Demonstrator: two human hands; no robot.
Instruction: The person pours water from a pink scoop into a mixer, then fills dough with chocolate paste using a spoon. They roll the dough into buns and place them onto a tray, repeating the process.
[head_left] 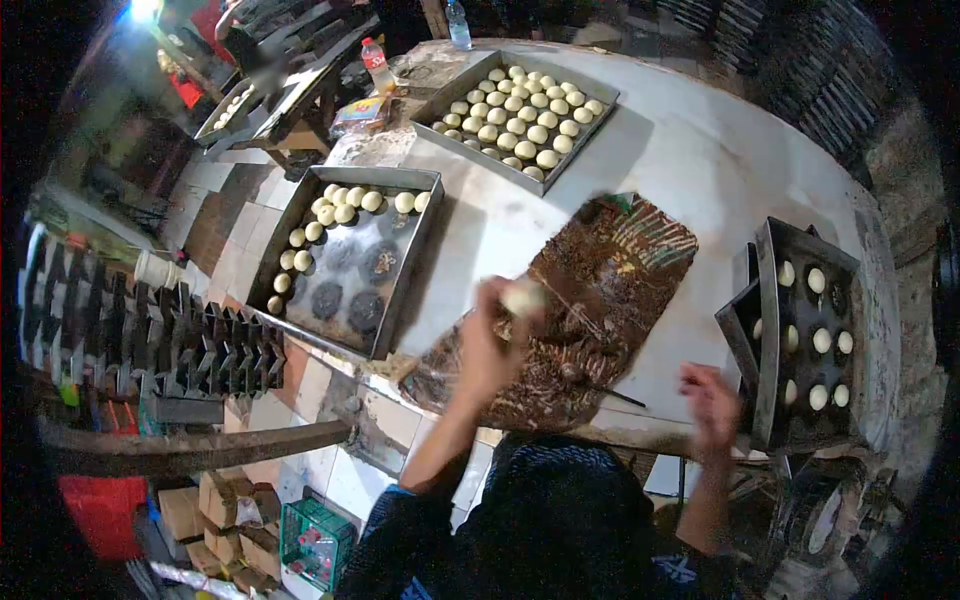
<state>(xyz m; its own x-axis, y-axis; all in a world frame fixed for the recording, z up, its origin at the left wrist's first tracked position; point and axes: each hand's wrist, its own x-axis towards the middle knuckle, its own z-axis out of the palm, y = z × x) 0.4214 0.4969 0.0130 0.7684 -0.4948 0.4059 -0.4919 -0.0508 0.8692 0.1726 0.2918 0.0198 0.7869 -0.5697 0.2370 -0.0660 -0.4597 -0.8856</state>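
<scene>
My left hand [492,350] is closed around a pale dough ball [523,298], held above a dark brown, streaked mass [610,290] spread on the table. The ball is slightly blurred. To the right, my right hand [710,405] hovers over the table's front edge, fingers loosely bent and apart, with nothing visible in it. Nearest to it stands a deep metal tray [768,330] with several spaced dough balls. A thin dark stick [626,398] lies by the lower edge of the brown mass.
On the left is a metal tray [408,270] partly lined with dough balls; a fuller tray [600,115] sits at the back. Two bottles [376,66] and a plastic packet [360,115] are at the far edge. Stacked metal trays [160,330], cartons [225,500] and a green crate [318,540] stand left.
</scene>
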